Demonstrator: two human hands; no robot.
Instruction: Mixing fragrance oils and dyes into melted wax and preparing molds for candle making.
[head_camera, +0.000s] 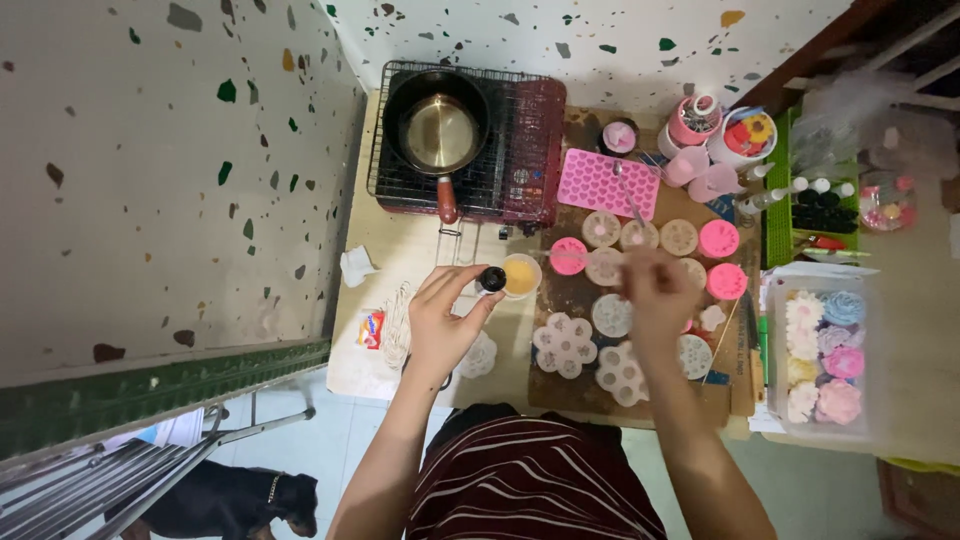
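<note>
Left hand (440, 325) over worktop (350, 370) near edge, fingers pinched round small dark bottle (491, 279), held just beside small cup of yellow liquid (521, 275). Right hand (655, 290) blurred above pale flower moulds (565, 345), fingers closed on thin stick (590, 256), tip toward pink round mould (568, 256). Farther: pink heart tray (607, 183). Clear box of coloured flower shapes (825, 355) at right. Farthest: saucepan (438, 130) on portable stove (530, 150).

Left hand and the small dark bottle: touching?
Touching. The head view shows the left hand pinching the small dark bottle between its fingertips, beside the cup of yellow liquid.
</note>
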